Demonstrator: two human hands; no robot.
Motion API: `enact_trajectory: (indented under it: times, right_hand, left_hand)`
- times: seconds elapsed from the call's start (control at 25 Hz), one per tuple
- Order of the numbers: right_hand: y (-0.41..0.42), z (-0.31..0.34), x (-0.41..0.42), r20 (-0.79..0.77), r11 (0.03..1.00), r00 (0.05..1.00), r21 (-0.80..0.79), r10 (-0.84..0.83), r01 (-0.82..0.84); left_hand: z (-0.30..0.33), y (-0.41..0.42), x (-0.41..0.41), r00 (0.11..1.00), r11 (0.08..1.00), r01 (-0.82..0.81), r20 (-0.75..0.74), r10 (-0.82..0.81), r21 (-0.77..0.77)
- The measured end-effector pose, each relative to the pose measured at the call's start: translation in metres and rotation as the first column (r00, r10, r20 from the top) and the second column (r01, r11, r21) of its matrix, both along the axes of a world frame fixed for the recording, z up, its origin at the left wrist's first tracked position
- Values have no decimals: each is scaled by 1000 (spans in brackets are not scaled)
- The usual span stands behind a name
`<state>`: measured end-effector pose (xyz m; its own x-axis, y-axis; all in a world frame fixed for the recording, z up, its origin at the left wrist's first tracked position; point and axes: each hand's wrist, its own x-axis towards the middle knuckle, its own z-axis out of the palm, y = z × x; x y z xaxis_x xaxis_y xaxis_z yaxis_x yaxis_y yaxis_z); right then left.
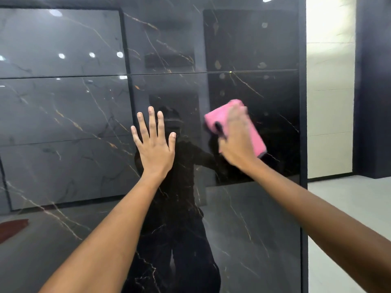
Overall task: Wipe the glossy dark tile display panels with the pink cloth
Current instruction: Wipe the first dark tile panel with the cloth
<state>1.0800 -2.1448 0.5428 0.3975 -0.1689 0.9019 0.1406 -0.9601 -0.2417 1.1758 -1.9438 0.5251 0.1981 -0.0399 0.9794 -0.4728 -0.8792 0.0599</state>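
While the left hand (155, 149) is bracing with straight, spread fingers, the right hand (237, 142) is pressing the folded pink cloth (220, 117) against the glossy dark veined tile panel (264, 49), unwiped surface lying above

A cream wall (330, 102) stands at right, beside a dark pillar (373, 81); pale grey floor (349, 218) lies below.

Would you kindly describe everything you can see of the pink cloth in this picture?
The pink cloth looks like soft microfibre, folded into a thick pad with a dark edging showing at its lower end. The right hand covers its middle and presses it against the glossy dark tile panel, just below the horizontal joint, right of the left hand. It lies slanted, its upper end towards the left. Motion blur hides how the fingers lie on it.
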Motion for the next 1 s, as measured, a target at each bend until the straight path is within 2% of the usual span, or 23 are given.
enact_trajectory:
  times: [0.04, 0.08, 0.12, 0.16, 0.2, 0.24, 0.28, 0.32, 0.36, 0.4, 0.44, 0.48, 0.52, 0.56, 0.6, 0.64, 0.68, 0.76, 0.84, 0.88, 0.92, 0.96, 1.0]
  right_hand:
    - [20, -4, 2, -113, 927, 992, -362, 60, -98]
    - [25, 8, -2, -173, 801, 984, -585, 33, -129]
    - [16, 32, -5, -143, 745, 990, -658, 13, -105]
    - [-1, 54, -2, -99, 824, 995, -562, 20, -72]
    - [-24, 74, -1, -31, 946, 999, -321, 44, -52]
    - [-48, 90, -6, 79, 1000, 997, 8, 1, -2]
    - [-62, 96, -11, 137, 940, 984, 335, -117, 65]
    - [-60, 91, -12, 114, 829, 967, 543, -227, 130]
    - [-45, 83, -11, 88, 771, 960, 617, -267, 158]
    - [-24, 73, -4, 115, 837, 966, 531, -231, 137]
    - [-2, 59, 3, 132, 963, 984, 256, -116, 79]
    - [12, 45, 10, 50, 994, 999, -109, 9, -3]
    - [13, 46, 7, -36, 932, 999, -362, 19, -31]
    - [-8, 64, 1, -24, 885, 1000, -465, 17, -27]
    - [-35, 84, -4, -6, 919, 1000, -395, -12, 8]
    - [-65, 101, -8, 2, 978, 1000, -206, -29, 29]
    - [-98, 114, -16, 58, 998, 996, 37, -61, 59]
    - [-132, 105, -27, 130, 894, 976, 435, -177, 104]
    - [-104, 61, -14, 90, 799, 955, 573, -283, 183]
    - [-79, 36, -5, 123, 849, 962, 508, -242, 149]
    - [-53, 9, 1, 165, 954, 979, 291, -117, 65]
    - [-36, -12, 7, 102, 1000, 995, -28, 15, -12]
    - [-32, -13, 5, -15, 957, 999, -288, 32, -35]
  left_hand:
    - [0, -1, 0, 1000, 1000, -6, 8, 6, 0]
    - [0, -1, 0, 1000, 1000, -7, 13, 7, 0]
    - [1, 0, 1, 1000, 1000, -6, 12, 6, 2]
    - [1, 0, 2, 1000, 1000, -6, 10, 6, 5]
    - [1, 1, 3, 1000, 1000, -7, 10, 7, 8]
    - [0, 0, 3, 1000, 1000, -10, 11, 10, 10]
    - [-1, 0, 3, 1000, 1000, -12, 11, 12, 11]
    - [-1, -1, 2, 1000, 1000, -12, 9, 12, 3]
    - [1, -3, 1, 1000, 1000, -5, 5, 5, -19]
    - [3, -7, -2, 1000, 999, 15, 4, -15, -50]
    - [5, -13, -5, 999, 996, 46, 12, -45, -74]
    - [8, -22, -9, 996, 994, 81, 33, -79, -74]
    - [11, -31, -13, 993, 993, 109, 55, -106, -51]
    - [13, -39, -14, 991, 993, 118, 64, -117, -20]
    - [13, -44, -13, 993, 994, 106, 59, -106, 1]
    - [11, -48, -11, 995, 997, 79, 54, -80, 14]
    - [9, -51, -8, 997, 998, 52, 56, -53, 22]
    - [7, -52, -6, 998, 999, 30, 60, -32, 24]
    - [7, -52, -6, 997, 999, 29, 64, -30, 15]
    - [7, -54, -5, 997, 1000, 26, 66, -27, 7]
    - [7, -55, -5, 998, 1000, 24, 64, -24, 1]
    - [6, -55, -5, 997, 1000, 23, 68, -23, -2]
    - [6, -56, -4, 997, 1000, 22, 75, -22, -1]
